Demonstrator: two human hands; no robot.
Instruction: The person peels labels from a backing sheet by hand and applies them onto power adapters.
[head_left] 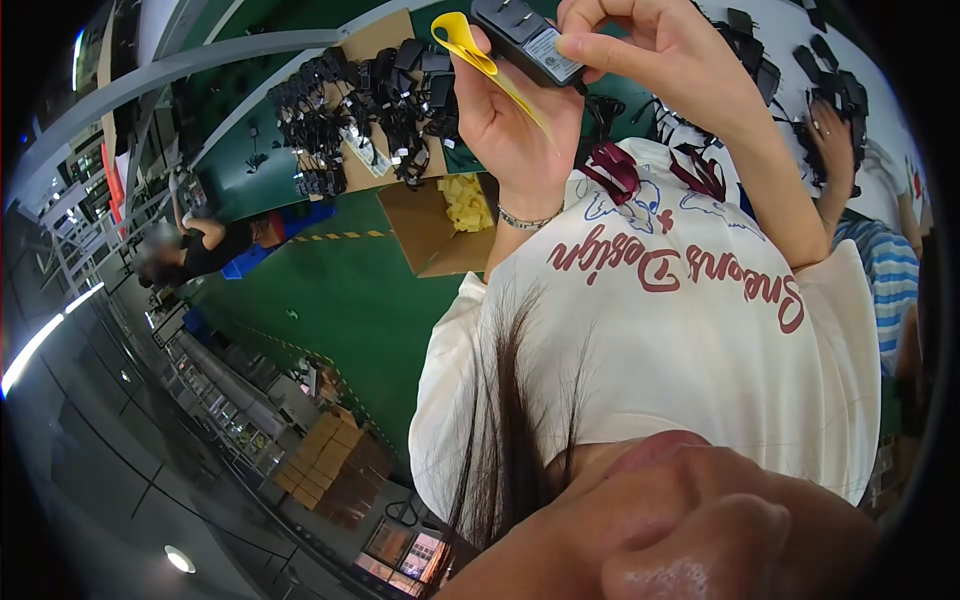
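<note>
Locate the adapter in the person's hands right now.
In the head view, the adapter is at top centre, between the left hand and right hand, just right of the yellow strip.

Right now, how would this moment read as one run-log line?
left hand: yellow strip | right hand: pinching black power adapter at label | cardboard box: yellow pieces inside

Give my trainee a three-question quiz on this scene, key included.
1. True or false: the curled, flat yellow strip is at the person's left hand.
2. Choose: the open brown cardboard box holds (a) blue bottles, (b) small yellow pieces, (c) metal scissors.
3. Fill in: the thumb of the ____ hand touches the white label on the black plastic two-pronged adapter.

Key: 1 true; 2 b; 3 right.
</note>
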